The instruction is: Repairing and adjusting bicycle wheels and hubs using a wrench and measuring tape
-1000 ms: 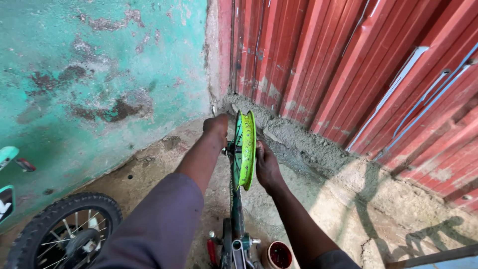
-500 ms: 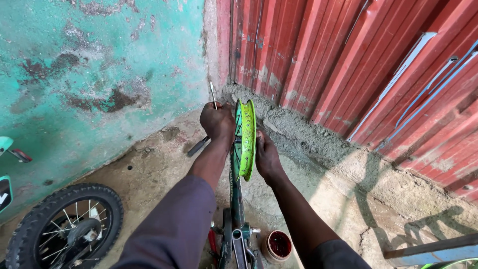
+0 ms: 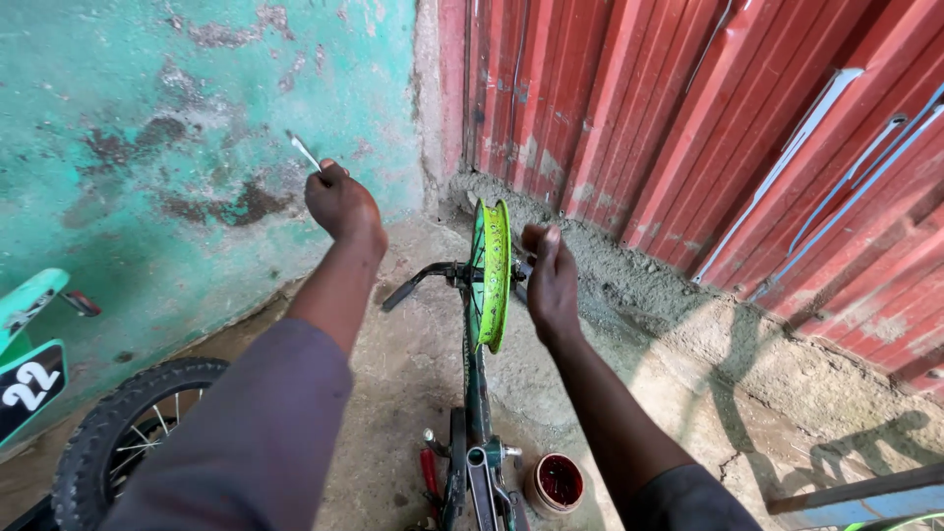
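The left hand is now lifted away from the green wheel rim and closed around a thin metal tool, probably a spoke or a small key; its tip points up toward the turquoise wall. Half a second ago this hand was low and close beside the rim, so it has pulled the thin tool out and to the left. The right hand stays at the right side of the rim, the fingers curled near the hub; I cannot tell if it really grips something there or only steadies the wheel.

The rim stands upright, edge toward the camera, mounted in the upturned bicycle frame on the concrete floor, with a black pedal crank sticking out to its left. In my judgement, the work on that point of the rim is paused or finished, and the wheel is now held by one hand only.

A small red-filled tin sits on the floor just right of the frame. A black tyre wheel lies at the lower left, and red corrugated sheet closes the right side.
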